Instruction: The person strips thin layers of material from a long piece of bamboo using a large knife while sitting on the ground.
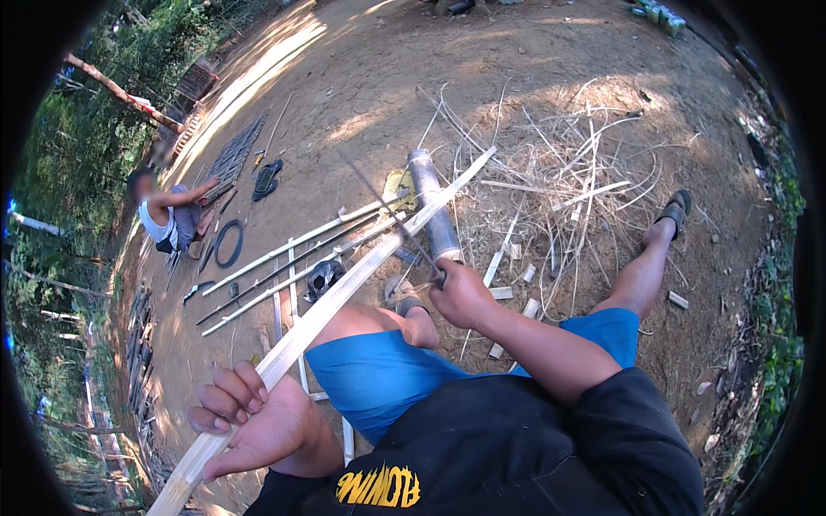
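A long, pale split bamboo strip (335, 297) slants from the lower left up to the middle of the view. My left hand (262, 421) is closed round its lower part, thumb along the near side. In my right hand (465, 295) is the handle of a long, thin-bladed knife (374, 191). Its dark blade points up and left and crosses the strip beyond the middle; whether the edge bites into it I cannot tell. Beneath the strip's far end a thick bamboo log (434, 206) lies on the ground between my legs.
Curled bamboo shavings (585, 181) are heaped ahead on the right. Several long poles (292, 249) lie to the left, near a black plastic bag (323, 279). Farther left, another person (172, 211) sits low by a black ring (228, 243) and a slatted bamboo panel (234, 155).
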`<state>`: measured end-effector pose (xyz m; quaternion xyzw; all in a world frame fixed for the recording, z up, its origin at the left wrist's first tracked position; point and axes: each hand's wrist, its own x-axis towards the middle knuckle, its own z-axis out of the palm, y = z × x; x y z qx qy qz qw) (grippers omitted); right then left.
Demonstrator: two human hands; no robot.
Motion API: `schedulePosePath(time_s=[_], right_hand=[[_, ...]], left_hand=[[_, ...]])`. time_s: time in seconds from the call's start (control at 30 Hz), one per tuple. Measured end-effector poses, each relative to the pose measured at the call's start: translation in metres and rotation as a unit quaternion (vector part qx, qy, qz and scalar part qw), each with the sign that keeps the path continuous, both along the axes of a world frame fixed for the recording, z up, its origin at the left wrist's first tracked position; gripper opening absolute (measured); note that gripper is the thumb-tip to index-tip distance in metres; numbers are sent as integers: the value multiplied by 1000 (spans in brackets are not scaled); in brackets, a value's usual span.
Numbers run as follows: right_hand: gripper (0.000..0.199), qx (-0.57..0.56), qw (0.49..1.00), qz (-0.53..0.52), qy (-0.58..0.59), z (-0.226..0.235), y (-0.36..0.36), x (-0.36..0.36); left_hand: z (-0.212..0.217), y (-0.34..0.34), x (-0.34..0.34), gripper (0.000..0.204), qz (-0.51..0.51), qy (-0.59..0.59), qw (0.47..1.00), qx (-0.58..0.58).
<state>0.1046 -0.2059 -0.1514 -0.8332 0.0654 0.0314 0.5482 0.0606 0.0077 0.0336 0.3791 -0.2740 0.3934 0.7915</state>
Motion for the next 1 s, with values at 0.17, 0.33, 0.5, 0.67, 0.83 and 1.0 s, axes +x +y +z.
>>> schedulePosePath(time_s=[0.17, 0.33, 0.5, 0.67, 0.83, 1.0], right_hand=[[22, -18, 992, 77, -101, 30, 18, -22], [25, 98, 994, -26, -32, 0, 6, -17], [28, 65, 998, 9, -21, 8, 1, -24], [26, 27, 998, -8, -65, 14, 0, -19], [24, 14, 992, 31, -119, 35, 11, -22], [22, -16, 980, 104, -170, 60, 19, -33]], left_hand=[[1, -6, -2, 65, -1, -9, 1000, 13], [1, -10, 1, 62, -18, -32, 999, 31], [0, -5, 3, 62, -22, -51, 997, 50], [3, -16, 0, 65, -17, -33, 999, 24], [2, -22, -6, 62, -9, -45, 998, 40], [-6, -24, -16, 63, 11, -22, 999, 24]])
